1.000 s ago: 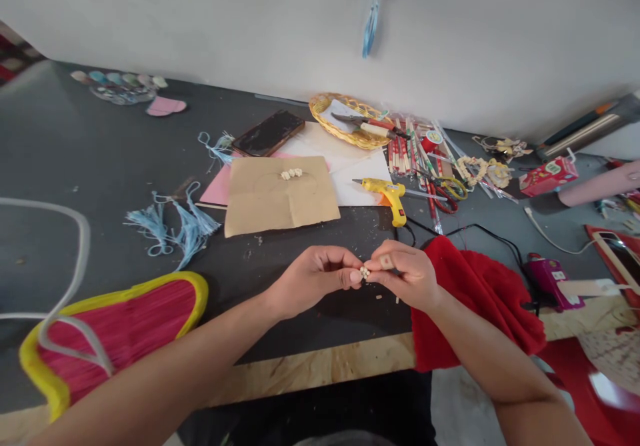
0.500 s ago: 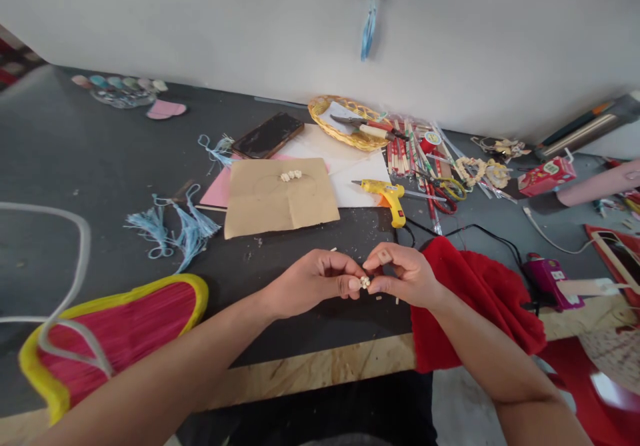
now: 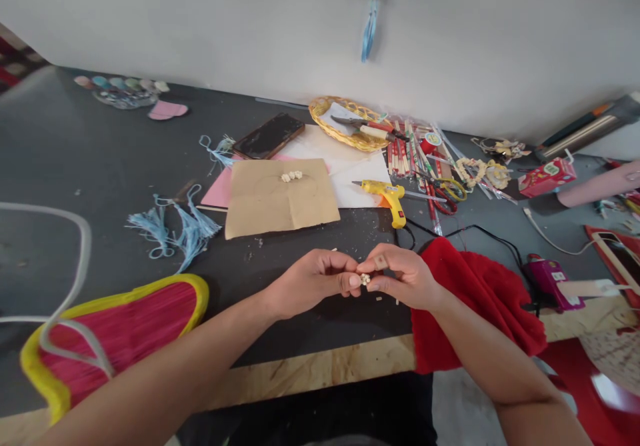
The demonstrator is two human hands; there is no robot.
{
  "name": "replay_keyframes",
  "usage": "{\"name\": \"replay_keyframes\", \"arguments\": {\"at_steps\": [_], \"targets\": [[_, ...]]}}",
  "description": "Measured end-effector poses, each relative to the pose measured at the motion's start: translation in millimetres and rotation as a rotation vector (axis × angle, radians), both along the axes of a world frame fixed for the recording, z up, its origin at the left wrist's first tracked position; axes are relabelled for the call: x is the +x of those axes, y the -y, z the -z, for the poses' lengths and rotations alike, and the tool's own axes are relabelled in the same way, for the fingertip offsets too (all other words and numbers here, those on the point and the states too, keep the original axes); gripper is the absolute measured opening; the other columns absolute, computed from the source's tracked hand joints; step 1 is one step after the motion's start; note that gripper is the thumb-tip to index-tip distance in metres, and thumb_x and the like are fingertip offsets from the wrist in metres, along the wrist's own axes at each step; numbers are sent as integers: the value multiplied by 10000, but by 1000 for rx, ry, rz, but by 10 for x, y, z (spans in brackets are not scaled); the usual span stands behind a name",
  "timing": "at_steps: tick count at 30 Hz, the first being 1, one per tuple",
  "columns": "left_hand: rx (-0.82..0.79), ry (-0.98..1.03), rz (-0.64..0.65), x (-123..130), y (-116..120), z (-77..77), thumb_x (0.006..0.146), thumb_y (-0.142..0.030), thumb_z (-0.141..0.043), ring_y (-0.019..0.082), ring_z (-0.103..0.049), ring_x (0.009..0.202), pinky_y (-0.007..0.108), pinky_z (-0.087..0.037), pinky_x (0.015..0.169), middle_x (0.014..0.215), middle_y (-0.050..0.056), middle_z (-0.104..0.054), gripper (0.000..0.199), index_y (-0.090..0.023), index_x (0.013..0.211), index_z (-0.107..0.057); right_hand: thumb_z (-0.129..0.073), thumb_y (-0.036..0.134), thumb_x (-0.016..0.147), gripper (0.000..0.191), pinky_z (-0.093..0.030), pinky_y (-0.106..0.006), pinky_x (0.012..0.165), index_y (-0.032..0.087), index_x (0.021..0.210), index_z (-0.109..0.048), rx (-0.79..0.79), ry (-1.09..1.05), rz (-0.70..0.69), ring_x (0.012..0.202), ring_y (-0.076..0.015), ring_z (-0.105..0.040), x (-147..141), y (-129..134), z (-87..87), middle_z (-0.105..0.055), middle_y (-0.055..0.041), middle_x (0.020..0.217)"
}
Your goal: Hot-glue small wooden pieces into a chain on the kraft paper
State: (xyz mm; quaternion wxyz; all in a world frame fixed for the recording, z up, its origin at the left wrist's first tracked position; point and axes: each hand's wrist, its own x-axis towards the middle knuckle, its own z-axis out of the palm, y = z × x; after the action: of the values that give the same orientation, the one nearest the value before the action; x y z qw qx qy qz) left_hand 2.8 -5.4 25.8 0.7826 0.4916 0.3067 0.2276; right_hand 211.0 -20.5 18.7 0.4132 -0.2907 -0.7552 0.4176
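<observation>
Steady the pale cluster (image 3: 365,279) over the table (image 3: 310,338), nearer than the brown paper (image 3: 265,199), with left hand (image 3: 315,279) and right hand (image 3: 409,278) pinched nearly closed on it — press lightly, and turn slowly without crushing it.

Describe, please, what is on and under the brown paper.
On the brown paper lies a short row of small cream pieces. A pink sheet and a white sheet show past its edges and seem to run beneath; anything else it covers cannot be seen.
</observation>
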Motion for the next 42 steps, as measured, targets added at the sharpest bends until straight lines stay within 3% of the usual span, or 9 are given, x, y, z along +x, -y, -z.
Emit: {"name": "replay_keyframes", "arguments": {"at_steps": [9,16,30,42], "targets": [[-93,54,-66,22,30,-27,733,-330,-757,82,-528,633,189,-413,625,693,6,-665,205,-136,776,-708,-690,228,834,91,-516,-248,648,191,915,-672,7,32,145,722,-125,-601,-32,47,-32,-628,-30,826],[-63,30,-73,22,34,-19,769,-306,-724,76,-520,635,182,-396,617,667,-9,-623,178,-134,741,-693,-686,208,840,192,-539,-254,698,190,1031,-669,56,45,114,762,-127,-624,-50,48,-13,-643,-46,865],[-10,32,-82,29,65,-41,787,-304,-709,76,-538,637,183,-410,624,680,-3,-642,167,-137,769,-706,-679,222,849,113,-553,-226,643,170,949,-690,129,27,155,718,-122,-643,-97,77,-43,-661,-51,799],[46,5,-94,44,67,-61,782,-325,-705,78,-517,624,190,-397,603,663,-3,-622,201,-128,745,-691,-655,233,864,97,-529,-241,654,185,948,-668,99,13,150,718,-125,-623,-105,85,2,-639,-40,801]]}}
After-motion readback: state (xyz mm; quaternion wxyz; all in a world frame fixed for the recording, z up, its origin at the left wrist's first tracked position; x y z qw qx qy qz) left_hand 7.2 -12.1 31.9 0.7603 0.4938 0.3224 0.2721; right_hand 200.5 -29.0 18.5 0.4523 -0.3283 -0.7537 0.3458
